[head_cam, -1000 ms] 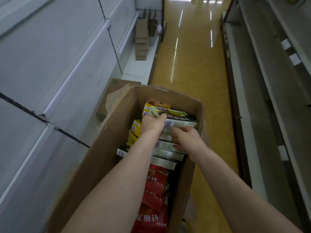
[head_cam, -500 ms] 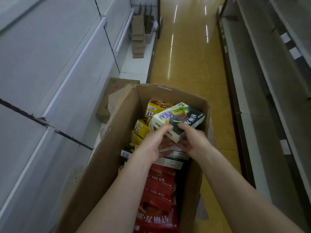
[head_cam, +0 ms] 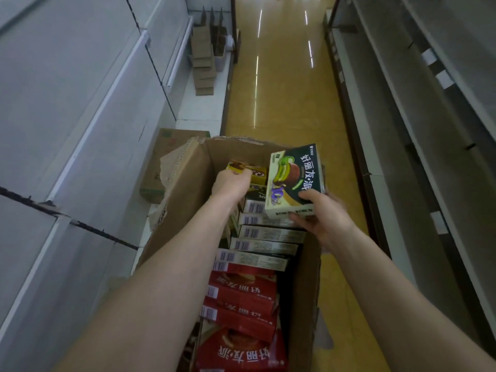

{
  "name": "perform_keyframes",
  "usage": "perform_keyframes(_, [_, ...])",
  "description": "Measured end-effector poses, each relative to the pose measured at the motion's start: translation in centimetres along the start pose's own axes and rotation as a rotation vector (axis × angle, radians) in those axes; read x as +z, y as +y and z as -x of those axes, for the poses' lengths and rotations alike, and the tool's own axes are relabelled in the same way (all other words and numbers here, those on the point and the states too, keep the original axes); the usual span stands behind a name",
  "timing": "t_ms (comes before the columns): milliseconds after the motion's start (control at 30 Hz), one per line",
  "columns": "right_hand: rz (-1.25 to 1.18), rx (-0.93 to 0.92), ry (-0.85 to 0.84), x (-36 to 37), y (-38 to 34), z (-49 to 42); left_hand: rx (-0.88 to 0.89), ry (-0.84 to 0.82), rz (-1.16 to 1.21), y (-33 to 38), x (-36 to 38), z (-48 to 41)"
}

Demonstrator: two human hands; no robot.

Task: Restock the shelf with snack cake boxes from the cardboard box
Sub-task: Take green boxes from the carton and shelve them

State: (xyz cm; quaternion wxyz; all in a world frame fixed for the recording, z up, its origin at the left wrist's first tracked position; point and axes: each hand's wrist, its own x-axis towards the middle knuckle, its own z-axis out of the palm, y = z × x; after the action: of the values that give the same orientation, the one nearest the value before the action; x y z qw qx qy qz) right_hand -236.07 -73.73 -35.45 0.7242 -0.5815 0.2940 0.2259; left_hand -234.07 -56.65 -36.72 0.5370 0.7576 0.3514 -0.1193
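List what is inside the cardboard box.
The cardboard box holds red snack boxes nearest the camera, dark green ones on edge mid-row, and yellow ones at the far end. Lower layers are covered, and the left arm hides the left side.

**Supporting surfaces and their direct loads**

Floor (head_cam: 281, 103): glossy yellow-tan aisle running away between two shelf runs, streaked with long reflections of ceiling lights.

Left base shelf (head_cam: 200, 111): white, low, along the foot of the left shelving. Carries a stack of flattened cardboard pieces (head_cam: 203, 65) toward the far end, with a pale bin (head_cam: 221, 57) just beside it. Nearer, a shut brown carton with green print (head_cam: 163, 162) sits on it.

Open cardboard box (head_cam: 185, 183): stands at the near end against the left shelving; its base is hidden, so its support cannot be told.

Right shelving (head_cam: 418, 130): grey tiers with white label tags on the front edges.
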Motion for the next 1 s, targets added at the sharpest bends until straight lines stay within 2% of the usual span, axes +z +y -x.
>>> perform_keyframes(100, [0.050, -0.011, 0.039, -0.9, 0.7, -0.2, -0.080, -0.073, -0.179, -0.7, 0.7, -1.3])
perform_keyframes(200, [0.069, -0.008, 0.052, -1.2, 1.0, -0.2, -0.081, -0.153, -0.291, -1.3, 1.8, -1.9])
perform_keyframes(433, [0.029, -0.024, 0.052, -1.7, 1.5, 0.3, 0.046, -0.080, -0.580, -2.2, 2.6, -1.7])
perform_keyframes(533, [0.015, -0.051, 0.054, -1.6, 1.8, 0.8, 0.106, -0.110, -0.590, -2.2, 3.7, -1.1])
perform_keyframes(667, [-0.001, -0.053, 0.088, -2.1, 1.7, 1.3, 0.132, -0.192, -0.392, -2.7, 3.0, -1.3])
perform_keyframes(733, [-0.001, -0.049, 0.094, -2.3, 1.6, 1.5, 0.162, -0.243, -0.501, -3.2, 2.4, -1.7])
perform_keyframes(800, [0.001, -0.050, 0.094, -2.3, 1.7, 1.5, 0.234, -0.202, -0.727, -3.5, 2.6, -1.8])
perform_keyframes(867, [0.009, -0.059, 0.086, -2.2, 1.7, 1.5, 0.279, -0.138, -0.849, -3.2, 3.3, -1.7])
perform_keyframes(1000, [0.058, -0.113, 0.084, -2.6, 1.3, 1.4, 0.305, -0.147, -0.756, -2.8, 2.9, -2.2])
